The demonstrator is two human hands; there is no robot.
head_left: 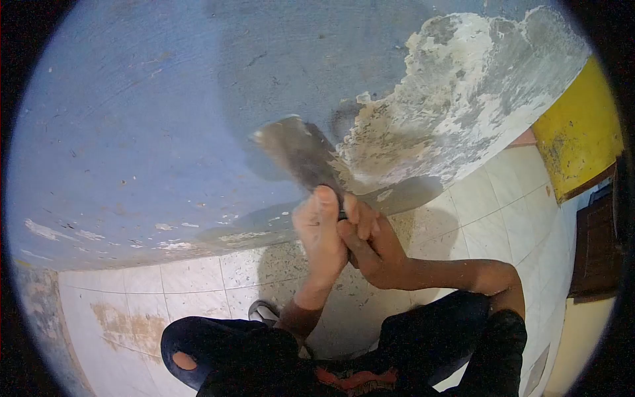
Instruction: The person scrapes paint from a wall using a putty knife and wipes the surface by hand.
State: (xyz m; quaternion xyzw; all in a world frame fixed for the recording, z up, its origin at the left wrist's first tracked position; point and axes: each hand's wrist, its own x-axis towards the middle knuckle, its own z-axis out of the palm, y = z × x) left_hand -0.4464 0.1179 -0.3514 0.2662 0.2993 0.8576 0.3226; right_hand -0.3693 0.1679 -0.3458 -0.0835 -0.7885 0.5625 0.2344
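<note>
A wide-bladed scraper (297, 149) has its blade up against the blue wall (178, 132), its edge tilted to the upper left. My left hand (320, 228) is closed round the handle, the thumb laid along it just below the blade. Lower on the handle, my right hand (372, 248) is also wrapped round it, touching the left. Most of the handle is hidden by my fingers. To the right of the blade is a large patch of bare, flaking plaster (456, 86) with a ragged paint edge. The blade looks slightly blurred.
Below the wall lies a white tiled floor (192, 281) sprinkled with paint flakes; a brownish stain (126, 327) marks its left side. My bent knees in dark trousers (231, 341) are close under my hands. A yellow surface (582, 126) and dark brown woodwork (592, 248) stand at the right.
</note>
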